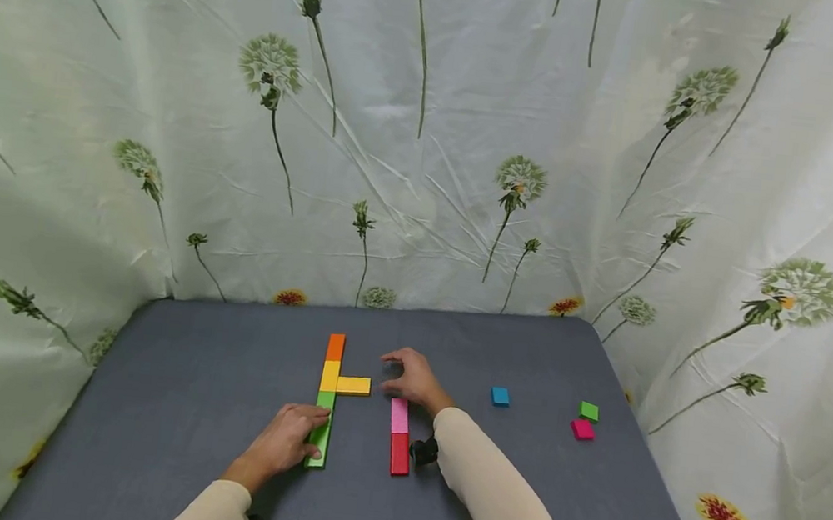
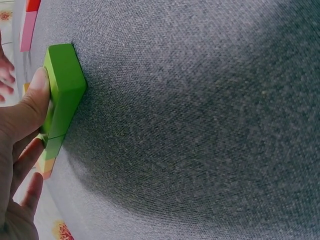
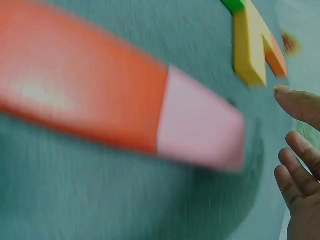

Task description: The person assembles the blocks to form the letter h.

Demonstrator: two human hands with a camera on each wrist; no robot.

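A column of flat blocks stands left of centre in the head view: an orange block (image 1: 335, 346), a yellow block (image 1: 330, 376), a green block (image 1: 325, 399) and a nearer green block (image 1: 316, 456). A second yellow block (image 1: 353, 385) juts rightward from it. My left hand (image 1: 284, 440) rests on the green blocks, its thumb (image 2: 37, 95) on the nearer one (image 2: 65, 80). My right hand (image 1: 414, 378) hovers just beyond a pink block (image 1: 400, 416), fingers bent and apart, holding nothing. A red block (image 1: 400, 454) touches the pink one's near end.
On the right of the grey table (image 1: 517, 471) lie a blue block (image 1: 499, 397), a small green block (image 1: 589, 410) and a magenta block (image 1: 583, 429). Behind the table hangs a flowered curtain (image 1: 440, 170).
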